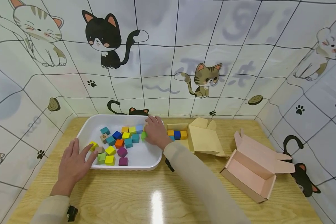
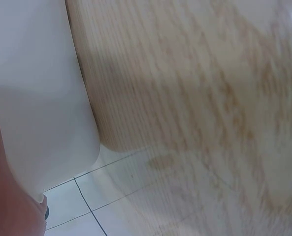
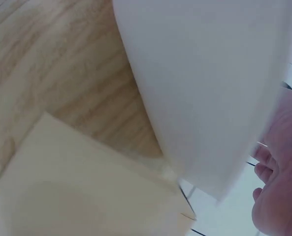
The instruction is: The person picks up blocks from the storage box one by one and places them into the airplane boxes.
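A white tray (image 1: pixel 148 163) holds several coloured cubes. My left hand (image 1: pixel 74 161) lies across its left front rim, fingers spread. The index finger and thumb are beside a yellow cube (image 1: pixel 93 145) and a plain wooden cube (image 1: pixel 100 149); I see no grip on either. My right hand (image 1: pixel 156 132) is over the tray's right end, next to a green cube (image 1: pixel 143 136) that it partly covers. Its thumb and index fingertip are hidden, so whether it pinches anything does not show. In the right wrist view, part of the right hand (image 3: pixel 286 182) appears beyond the tray wall.
Right of the tray stands an open cardboard box (image 1: pixel 204 137) with blue and orange cubes (image 1: pixel 177 135) inside. Farther right, another open cardboard box (image 1: pixel 249 171) sits at an angle. The wooden table (image 1: pixel 128 196) ends against a cat-patterned wall covering (image 1: pixel 162 62).
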Motion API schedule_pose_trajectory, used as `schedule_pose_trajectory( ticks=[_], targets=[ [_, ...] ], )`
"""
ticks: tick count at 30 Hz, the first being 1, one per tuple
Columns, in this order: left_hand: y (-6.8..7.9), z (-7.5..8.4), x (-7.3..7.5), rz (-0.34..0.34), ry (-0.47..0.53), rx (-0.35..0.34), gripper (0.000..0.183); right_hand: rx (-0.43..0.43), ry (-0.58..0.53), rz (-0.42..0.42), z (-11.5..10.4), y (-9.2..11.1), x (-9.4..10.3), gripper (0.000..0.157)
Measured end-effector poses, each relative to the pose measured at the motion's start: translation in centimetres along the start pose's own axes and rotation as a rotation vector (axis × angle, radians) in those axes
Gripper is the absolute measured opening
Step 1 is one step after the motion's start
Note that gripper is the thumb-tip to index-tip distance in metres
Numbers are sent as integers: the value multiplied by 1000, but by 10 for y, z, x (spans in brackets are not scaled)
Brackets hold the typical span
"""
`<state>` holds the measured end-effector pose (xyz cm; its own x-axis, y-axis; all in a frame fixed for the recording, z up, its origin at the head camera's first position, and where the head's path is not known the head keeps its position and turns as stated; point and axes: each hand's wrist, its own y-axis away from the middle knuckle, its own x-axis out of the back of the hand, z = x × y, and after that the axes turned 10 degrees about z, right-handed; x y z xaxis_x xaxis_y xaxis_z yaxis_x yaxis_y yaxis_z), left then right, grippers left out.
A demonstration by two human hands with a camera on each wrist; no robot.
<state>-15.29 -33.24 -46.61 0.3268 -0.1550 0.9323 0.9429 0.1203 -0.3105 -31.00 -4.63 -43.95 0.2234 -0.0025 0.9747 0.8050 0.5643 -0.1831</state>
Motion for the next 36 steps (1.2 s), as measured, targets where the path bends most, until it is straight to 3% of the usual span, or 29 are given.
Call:
schedule_pose_trajectory(
  ticks=[6,16,36],
  targets=[
    [1,-1,-1,2,-1,5,66,30,15,30,9,6,19,29],
    [3,-2,-2,-6,-2,5,65,34,-67,68,36,28,56,26],
    [0,-2,-2,-10,13,-23,64,-81,-84,38,112,71,55,27]
  ],
)
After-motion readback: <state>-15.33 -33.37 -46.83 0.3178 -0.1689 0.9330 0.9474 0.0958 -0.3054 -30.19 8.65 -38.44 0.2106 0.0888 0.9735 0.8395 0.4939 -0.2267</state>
